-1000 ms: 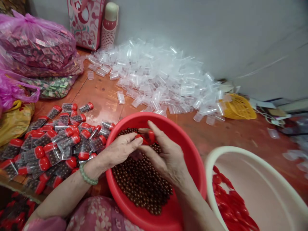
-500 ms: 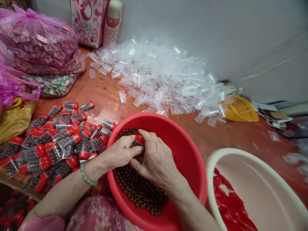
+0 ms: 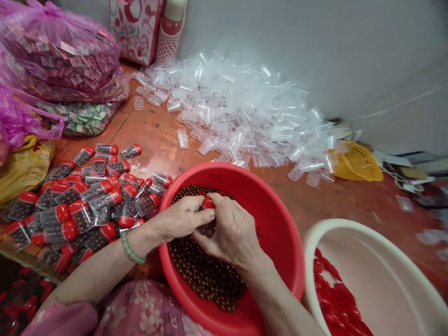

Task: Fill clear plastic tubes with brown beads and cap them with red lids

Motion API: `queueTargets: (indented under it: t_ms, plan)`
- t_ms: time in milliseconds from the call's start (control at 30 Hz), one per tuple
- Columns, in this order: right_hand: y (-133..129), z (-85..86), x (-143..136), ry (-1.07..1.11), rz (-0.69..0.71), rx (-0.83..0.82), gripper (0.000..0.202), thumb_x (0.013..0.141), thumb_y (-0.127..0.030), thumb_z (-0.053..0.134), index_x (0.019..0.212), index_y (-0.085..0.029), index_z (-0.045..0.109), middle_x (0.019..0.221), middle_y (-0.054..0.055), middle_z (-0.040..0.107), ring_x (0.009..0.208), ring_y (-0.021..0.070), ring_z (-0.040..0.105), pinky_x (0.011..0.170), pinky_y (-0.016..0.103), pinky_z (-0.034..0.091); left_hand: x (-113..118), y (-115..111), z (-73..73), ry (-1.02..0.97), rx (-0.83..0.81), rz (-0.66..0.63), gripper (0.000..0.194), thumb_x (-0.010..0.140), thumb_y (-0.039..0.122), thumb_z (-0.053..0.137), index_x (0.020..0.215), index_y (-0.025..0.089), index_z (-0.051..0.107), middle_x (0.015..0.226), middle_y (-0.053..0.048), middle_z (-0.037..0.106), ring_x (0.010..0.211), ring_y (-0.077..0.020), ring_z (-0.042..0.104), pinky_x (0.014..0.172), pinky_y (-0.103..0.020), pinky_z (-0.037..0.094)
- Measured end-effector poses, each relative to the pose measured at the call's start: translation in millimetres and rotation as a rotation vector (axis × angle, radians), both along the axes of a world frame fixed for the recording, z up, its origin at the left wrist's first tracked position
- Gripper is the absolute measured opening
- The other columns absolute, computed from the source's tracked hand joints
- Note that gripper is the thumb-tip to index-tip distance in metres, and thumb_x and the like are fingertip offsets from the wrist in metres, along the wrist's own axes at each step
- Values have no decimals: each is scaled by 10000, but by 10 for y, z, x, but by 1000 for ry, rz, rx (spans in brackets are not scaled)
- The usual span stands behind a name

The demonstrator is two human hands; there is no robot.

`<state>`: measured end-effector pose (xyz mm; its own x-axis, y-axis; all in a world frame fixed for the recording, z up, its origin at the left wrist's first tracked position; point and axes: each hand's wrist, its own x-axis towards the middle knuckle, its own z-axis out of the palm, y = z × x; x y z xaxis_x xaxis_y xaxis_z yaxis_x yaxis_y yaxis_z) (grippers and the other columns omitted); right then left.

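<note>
Over a red basin part-filled with brown beads, my two hands meet around a small clear case with a red cap. My left hand, with a green bead bracelet at its wrist, presses thumb and fingers against the cap. My right hand wraps round the case from the other side, its thumb underneath. Most of the case is hidden by the fingers. Bead-filled cases with red caps lie piled left of the basin.
Empty clear cases are heaped behind the basin. A cream basin with red caps stands at right, a yellow basket behind it. Pink bags, a patterned bag and a flask stand at the back left.
The view has shifted slightly, so most things appear a little farther right. Both hands keep their hold on the capped case, with hardly any change in their pose.
</note>
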<state>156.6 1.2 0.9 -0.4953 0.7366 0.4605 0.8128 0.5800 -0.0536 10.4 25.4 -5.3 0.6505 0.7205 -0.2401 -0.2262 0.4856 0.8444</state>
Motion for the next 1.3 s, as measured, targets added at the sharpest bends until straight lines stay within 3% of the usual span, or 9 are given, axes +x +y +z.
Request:
queueTargets:
  t_ms: [167,367,467,633,767,867,1033,1167,1300]
  plan:
    - [0,-48,0,27,19,-66,587,801,-373,559,1302,-122,384,891,130,658,741,267,645,646,395,538,36,-43,-28,71,29,37,203,903,290,478,940,119,581,919,-60,603,918,-178,563,889,-321,442]
    - [9,21,121,96,75,-342,867,836,-430,615,1507,-129,156,1369,235,516,1186,330,585,874,490,557,-152,-120,244,522,411,227,351,951,323,405,1254,164,485,960,-72,660,843,-178,617,805,-297,462]
    - [105,51,348,159,-25,-440,633,899,-395,562,1453,-185,339,1310,171,596,1158,287,618,921,477,545,-480,-178,384,952,619,287,343,955,358,386,1211,198,548,870,-81,677,735,-208,624,706,-316,448]
    - [296,-1,765,228,-165,-551,275,917,-293,525,1141,-185,641,1086,99,718,996,244,686,887,416,552,-1068,-165,538,1781,832,204,364,942,317,347,1186,177,579,988,-157,676,891,-326,634,774,-425,471]
    - [353,23,831,158,-200,-628,265,904,-271,542,1114,-164,663,1040,100,730,946,243,696,840,404,561,-973,239,606,1822,978,197,354,913,308,406,1174,145,580,1234,-188,591,1125,-367,563,904,-463,462]
    - [365,67,770,147,-189,-613,263,908,-257,537,1116,-155,663,1024,99,731,929,237,702,818,391,569,-498,816,497,1625,968,189,347,932,299,388,1203,155,549,1180,-165,614,1086,-313,602,922,-418,462]
    - [378,31,768,106,-191,-528,255,922,-249,517,1109,-162,666,990,105,737,906,237,707,793,381,569,262,1782,37,1581,745,82,518,913,429,467,1290,74,443,1248,-264,524,1117,-353,596,890,-416,464]
    - [366,-53,769,45,-257,-606,230,931,-234,507,1082,-170,668,967,93,735,864,229,706,761,349,545,466,2098,-305,1572,769,38,532,917,419,476,1330,90,416,1336,-288,430,1183,-380,550,948,-460,421]
    - [382,-108,703,-4,-270,-712,192,922,-207,524,1027,-179,682,961,82,734,861,220,702,756,321,525,448,2207,-479,1539,798,19,397,900,218,485,1278,95,477,1391,-277,374,1210,-352,526,985,-460,388]
